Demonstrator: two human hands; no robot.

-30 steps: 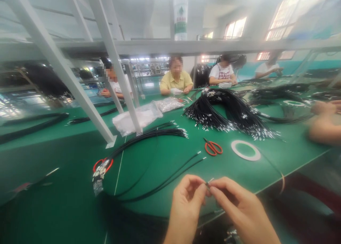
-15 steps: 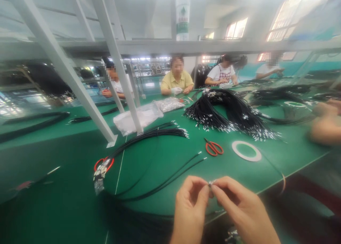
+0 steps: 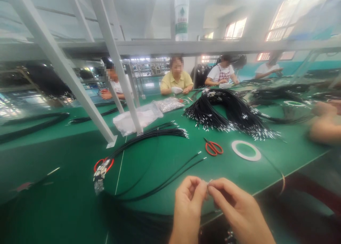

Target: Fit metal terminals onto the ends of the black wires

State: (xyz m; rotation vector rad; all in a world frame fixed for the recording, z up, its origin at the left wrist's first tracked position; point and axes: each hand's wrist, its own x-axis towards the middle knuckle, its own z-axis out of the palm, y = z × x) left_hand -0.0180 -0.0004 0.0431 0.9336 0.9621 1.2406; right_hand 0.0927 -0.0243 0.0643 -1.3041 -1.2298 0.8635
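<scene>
My left hand (image 3: 189,201) and my right hand (image 3: 234,206) meet fingertip to fingertip above the near edge of the green table. Both are closed in a pinch around a small silvery piece (image 3: 210,182), mostly hidden by the fingers and too small to name. Just beyond my left hand, two black cables (image 3: 170,178) with silvery tips stretch across the tabletop. Red-handled scissors (image 3: 213,148) lie past my fingertips, beside a white ring-shaped roll of tape (image 3: 246,151). At left, a black cable bundle (image 3: 149,136) runs near a second pair of red handles (image 3: 110,164), partly covered by silvery cable ends.
A big heap of black cables (image 3: 226,107) lies farther back, near clear plastic bags (image 3: 138,118). White metal posts (image 3: 80,91) rise at left toward a shelf beam (image 3: 213,47) holding a bottle (image 3: 182,18). Several people sit opposite; another person's arm (image 3: 326,125) reaches in at right.
My fingertips have shifted slightly around the small piece, the right fingers a little to the left. The hands stay together in nearly the same place.
</scene>
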